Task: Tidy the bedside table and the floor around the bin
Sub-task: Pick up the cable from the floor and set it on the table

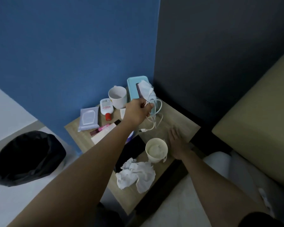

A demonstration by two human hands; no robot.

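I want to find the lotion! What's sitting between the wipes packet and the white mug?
In the head view, the white lotion bottle with a red cap lies between the wipes packet and the white mug, on the bedside table.

Dim bluish light, soft focus, dark corners, wide-angle bending at edges

blue wall (56, 46), dark panel (220, 54), pale floor (10, 202)

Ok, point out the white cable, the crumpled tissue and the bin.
white cable (158, 119), head view, on the loops hanging below the left hand.
crumpled tissue (135, 175), head view, on the middle of the wad.
bin (27, 158), head view, on its black liner.
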